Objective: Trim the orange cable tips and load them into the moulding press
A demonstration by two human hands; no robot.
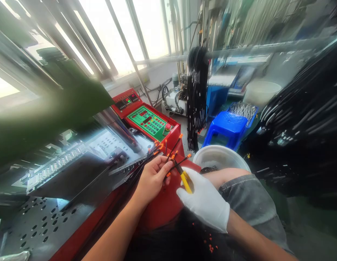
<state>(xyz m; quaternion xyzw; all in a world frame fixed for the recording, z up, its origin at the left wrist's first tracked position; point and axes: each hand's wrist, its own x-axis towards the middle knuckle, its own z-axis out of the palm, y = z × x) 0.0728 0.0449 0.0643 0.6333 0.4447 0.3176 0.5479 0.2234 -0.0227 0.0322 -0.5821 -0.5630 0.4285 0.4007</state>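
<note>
Bare, my left hand [154,175] pinches several black cables [140,167] near their orange-tipped ends [188,156]. The cables fan out past the fingers and trail back along the machine's edge. My right hand [203,197], in a white glove, is wrapped round a cutting tool with yellow handles [186,183], which looks like pliers or side cutters. Its dark jaws are up against the orange ends, close to my left fingertips. Whether the jaws are closed on one cannot be made out. Small orange scraps [211,247] lie on the dark cloth below.
A red machine with a green control panel [146,121] stands ahead, its perforated metal table [43,224] at left. A white bucket [223,154] stands by my knee, behind it a blue stool [227,125]. Black cable bundles hang ahead [197,83] and at right [301,127].
</note>
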